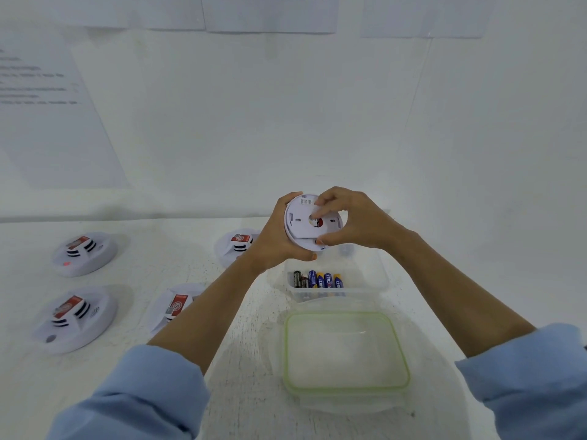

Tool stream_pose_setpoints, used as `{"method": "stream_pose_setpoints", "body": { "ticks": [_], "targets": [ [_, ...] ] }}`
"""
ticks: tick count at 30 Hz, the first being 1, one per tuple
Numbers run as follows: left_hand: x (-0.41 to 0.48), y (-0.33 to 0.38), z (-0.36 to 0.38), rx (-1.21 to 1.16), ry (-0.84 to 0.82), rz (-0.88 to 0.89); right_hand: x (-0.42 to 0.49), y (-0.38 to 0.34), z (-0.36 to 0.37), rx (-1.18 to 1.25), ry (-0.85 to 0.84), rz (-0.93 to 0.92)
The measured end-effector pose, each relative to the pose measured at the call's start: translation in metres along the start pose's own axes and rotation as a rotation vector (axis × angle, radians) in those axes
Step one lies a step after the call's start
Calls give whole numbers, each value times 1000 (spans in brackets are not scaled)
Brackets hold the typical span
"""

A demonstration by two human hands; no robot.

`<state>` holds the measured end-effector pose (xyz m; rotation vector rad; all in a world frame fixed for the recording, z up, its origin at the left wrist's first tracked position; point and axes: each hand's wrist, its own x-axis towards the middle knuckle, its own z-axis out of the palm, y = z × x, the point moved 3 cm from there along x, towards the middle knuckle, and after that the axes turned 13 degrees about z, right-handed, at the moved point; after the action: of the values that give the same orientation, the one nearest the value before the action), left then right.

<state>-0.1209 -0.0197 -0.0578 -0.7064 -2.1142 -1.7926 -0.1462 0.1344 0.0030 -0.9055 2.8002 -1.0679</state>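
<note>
A round white smoke detector (303,228) is held up above the table with its flat back facing me. My left hand (275,239) grips its left rim, fingers curled behind it. My right hand (352,222) holds its right side, thumb under the lower edge and fingertips pressed near the hole at the centre of the back plate. Below the hands a clear plastic box (368,281) holds several AA batteries (320,279), blue-and-yellow ones and dark ones.
Several more white smoke detectors with red labels lie on the white table: two at the left (84,254) (74,319), two nearer the middle (236,246) (174,308), partly behind my left arm. A green-rimmed container lid (344,352) lies near me. A white wall with papers stands behind.
</note>
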Motion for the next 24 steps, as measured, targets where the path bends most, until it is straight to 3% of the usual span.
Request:
{"method": "stream_pose_setpoints", "body": {
  "ticks": [18, 24],
  "targets": [
    [0, -4, 0, -3, -23, -9, -3, 2, -6, 125, 13, 46],
    [0, 2, 1, 16, -19, 10, -3, -4, -5, 31, -24, 14]
  ]
}}
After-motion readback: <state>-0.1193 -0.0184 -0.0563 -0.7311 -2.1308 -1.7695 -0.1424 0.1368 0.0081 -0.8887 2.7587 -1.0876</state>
